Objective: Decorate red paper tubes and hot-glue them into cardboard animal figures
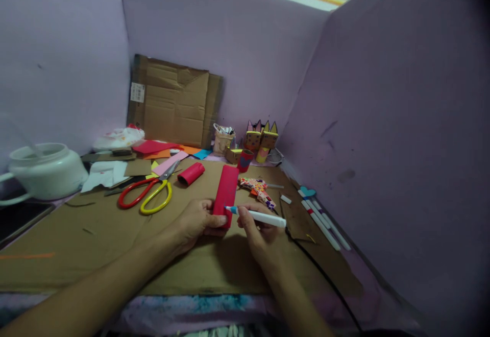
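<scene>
My left hand (198,223) grips the lower end of a long red paper strip (227,189), its thumb lying over the front. My right hand (257,227) is closed round a white marker (264,218), whose blue tip points left at the lower part of the strip. Whether the tip touches the paper is hard to tell. Behind my left hand lies a red paper roll (191,173). Scissors (153,191) with one red and one yellow handle rest to its left. A patterned glue gun (259,189) lies just right of the strip.
Several markers (323,224) lie at the right, and a black cable (325,275) runs toward the front. A white pot (48,171) stands at the left. Coloured paper (156,146), a cup of tools (224,140) and cardboard animal figures (262,137) sit at the back, near leaning cardboard (172,102).
</scene>
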### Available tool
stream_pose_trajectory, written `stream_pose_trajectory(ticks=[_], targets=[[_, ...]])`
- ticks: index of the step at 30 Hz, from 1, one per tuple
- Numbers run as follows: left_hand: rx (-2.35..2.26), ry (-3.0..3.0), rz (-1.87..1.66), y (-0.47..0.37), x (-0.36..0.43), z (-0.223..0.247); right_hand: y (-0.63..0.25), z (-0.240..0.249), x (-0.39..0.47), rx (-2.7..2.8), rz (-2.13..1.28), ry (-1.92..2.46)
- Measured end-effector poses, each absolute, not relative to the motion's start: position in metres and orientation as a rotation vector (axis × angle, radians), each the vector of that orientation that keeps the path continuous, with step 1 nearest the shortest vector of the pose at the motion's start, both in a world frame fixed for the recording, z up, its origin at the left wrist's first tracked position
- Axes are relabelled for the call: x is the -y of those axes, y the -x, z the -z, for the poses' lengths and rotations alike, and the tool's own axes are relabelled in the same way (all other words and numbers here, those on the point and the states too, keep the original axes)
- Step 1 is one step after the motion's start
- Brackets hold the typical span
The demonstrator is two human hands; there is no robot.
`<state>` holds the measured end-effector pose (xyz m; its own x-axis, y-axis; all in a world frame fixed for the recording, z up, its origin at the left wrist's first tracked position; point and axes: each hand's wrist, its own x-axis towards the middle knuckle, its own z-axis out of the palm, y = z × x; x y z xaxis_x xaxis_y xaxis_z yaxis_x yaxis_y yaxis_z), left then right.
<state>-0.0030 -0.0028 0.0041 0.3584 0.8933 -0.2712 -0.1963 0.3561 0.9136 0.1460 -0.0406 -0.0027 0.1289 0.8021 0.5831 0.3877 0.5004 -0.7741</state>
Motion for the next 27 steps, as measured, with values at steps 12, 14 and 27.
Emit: stream_pose_trajectory(ticks=[12,14,27], targets=[[-0.939,-0.920,-0.833,0.0034,0.0026,-0.0040,-0.1477,0.0080,0.0339,1.302,-0.392,1.120],[-0.945,-0.923,-0.827,0.0034,0.0028,-0.0041,-0.1468,0.0057,0.0340,1.328,-0.371,1.098],[-0.831,-0.941,-0.756,0.0051,0.0040,-0.0069,-0.1506,0.0114,0.0371,1.182,-0.378,1.021]])
